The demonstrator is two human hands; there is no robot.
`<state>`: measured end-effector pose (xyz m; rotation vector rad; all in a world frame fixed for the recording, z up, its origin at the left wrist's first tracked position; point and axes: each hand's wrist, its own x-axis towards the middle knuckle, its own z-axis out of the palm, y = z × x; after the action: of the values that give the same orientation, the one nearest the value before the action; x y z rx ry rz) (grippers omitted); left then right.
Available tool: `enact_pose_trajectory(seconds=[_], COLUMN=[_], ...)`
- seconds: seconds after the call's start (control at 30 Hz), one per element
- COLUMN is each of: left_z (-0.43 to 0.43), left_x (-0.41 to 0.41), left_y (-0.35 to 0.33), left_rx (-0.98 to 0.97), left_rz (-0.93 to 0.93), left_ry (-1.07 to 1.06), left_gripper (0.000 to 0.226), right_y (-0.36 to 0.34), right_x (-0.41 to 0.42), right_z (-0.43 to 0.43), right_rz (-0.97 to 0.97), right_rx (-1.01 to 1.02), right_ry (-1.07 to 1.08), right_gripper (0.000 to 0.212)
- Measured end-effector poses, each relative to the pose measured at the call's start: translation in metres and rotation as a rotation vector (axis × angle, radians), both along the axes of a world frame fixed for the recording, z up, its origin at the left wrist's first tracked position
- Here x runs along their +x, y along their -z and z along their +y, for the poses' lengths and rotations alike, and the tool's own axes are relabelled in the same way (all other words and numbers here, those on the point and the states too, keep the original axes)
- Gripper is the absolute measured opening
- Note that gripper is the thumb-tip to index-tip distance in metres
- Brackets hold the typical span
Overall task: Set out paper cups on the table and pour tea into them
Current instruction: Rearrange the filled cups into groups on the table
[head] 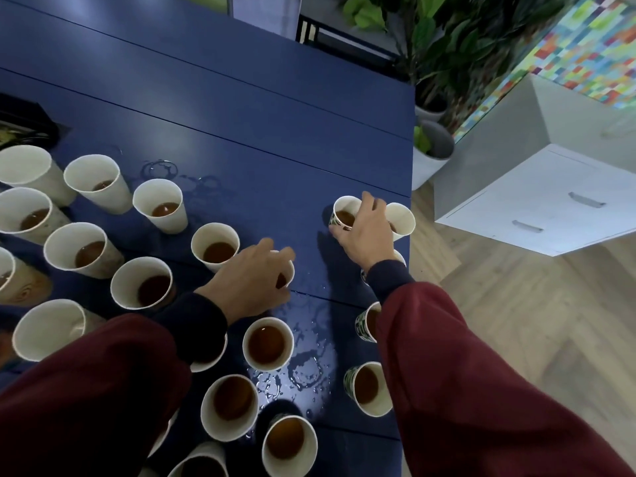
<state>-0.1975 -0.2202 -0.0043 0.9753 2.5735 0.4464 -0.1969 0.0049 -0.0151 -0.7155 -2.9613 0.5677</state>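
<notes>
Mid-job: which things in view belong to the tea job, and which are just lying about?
Job: filled cups; patterned cup, gripped by right hand; white cup, gripped by left hand; table.
Lying about: plants; drawers; black tray; puddle.

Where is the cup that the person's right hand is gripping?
In the head view, the cup stands near the far right corner of the table, under the right hand, with a second cup just right of it at the edge.
</notes>
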Motion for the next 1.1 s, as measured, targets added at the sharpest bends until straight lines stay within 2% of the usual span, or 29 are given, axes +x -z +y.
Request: enact_pose_trajectory(seconds=[0.1,0.17,0.27,0.33,0.47,0.57,0.73,0.83,0.93,1.1], left_z=[0.003,0.006,0.014,0.022,0.032,0.033,0.023,0.004,-0.022,-0.044], left_x=[-0.006,-0.010,-0.010,-0.007,0.006,0.012,0.004,-0.009,-0.021,-0.028], left_y=[-0.012,-0.025,-0.047,-0.059,-0.078,-0.083,-0.069,-0.051,-0.030,-0.014], left_rx=[0.113,0.175,0.221,0.222,0.220,0.249,0.329,0.233,0.002,-0.181], left_rz=[0.002,0.017,0.046,0.033,-0.034,-0.081,-0.175,-0.040,0.106,0.087], left_ry=[-0.079,-0.150,-0.219,-0.219,-0.167,-0.151,-0.252,-0.331,-0.344,-0.294], left_gripper=[0.029,0.035,0.040,0.047,0.064,0.065,0.059,0.054,0.059,0.076], right_y=[-0.016,-0.024,-0.033,-0.034,-0.034,-0.033,-0.030,-0.022,-0.011,0.000], right_x=[0.030,0.052,0.079,0.087,0.094,0.097,0.091,0.084,0.077,0.068], right_z=[-0.016,-0.030,-0.055,-0.068,-0.078,-0.072,-0.062,-0.053,-0.044,-0.035], right_rz=[0.267,0.318,0.170,0.171,0.303,0.325,0.267,0.168,0.100,0.054], right_rx=[-0.020,-0.157,-0.430,-0.519,-0.553,-0.529,-0.421,-0.357,-0.324,-0.270], right_ry=[-0.074,-0.158,-0.256,-0.271,-0.181,-0.142,-0.166,-0.076,-0.004,0.080], right_gripper=[0.063,0.060,0.084,0.096,0.098,0.093,0.062,0.058,0.056,0.052])
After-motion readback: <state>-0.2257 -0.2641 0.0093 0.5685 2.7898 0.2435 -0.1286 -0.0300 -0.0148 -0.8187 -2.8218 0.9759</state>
